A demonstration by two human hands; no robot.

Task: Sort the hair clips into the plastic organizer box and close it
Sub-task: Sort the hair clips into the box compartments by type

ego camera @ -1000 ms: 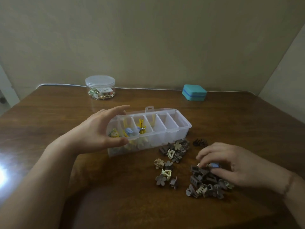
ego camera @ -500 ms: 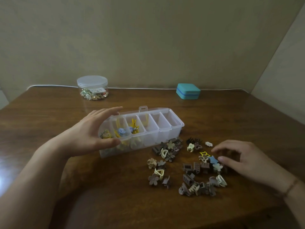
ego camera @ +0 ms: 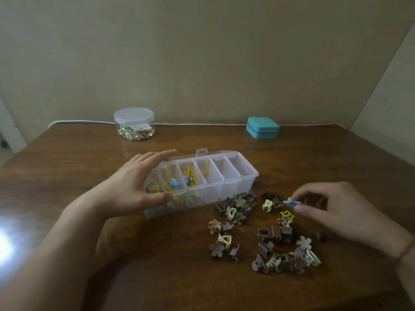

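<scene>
The left hand (ego camera: 132,189) grips the organizer box (ego camera: 224,182); the right hand (ego camera: 332,209) pinches a small blue clip (ego camera: 291,202) so lightly it could slip back among the loose clips (ego camera: 280,250).

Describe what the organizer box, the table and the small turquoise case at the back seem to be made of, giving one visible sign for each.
Organizer box: clear, glossy plastic; the clips inside show through its walls.
Table: wood or wood veneer, polished; brown grain streaks and a bright glare patch.
Turquoise case: likely matte plastic or faux leather; even colour, soft rounded corners, no shine. Too far to settle.
</scene>
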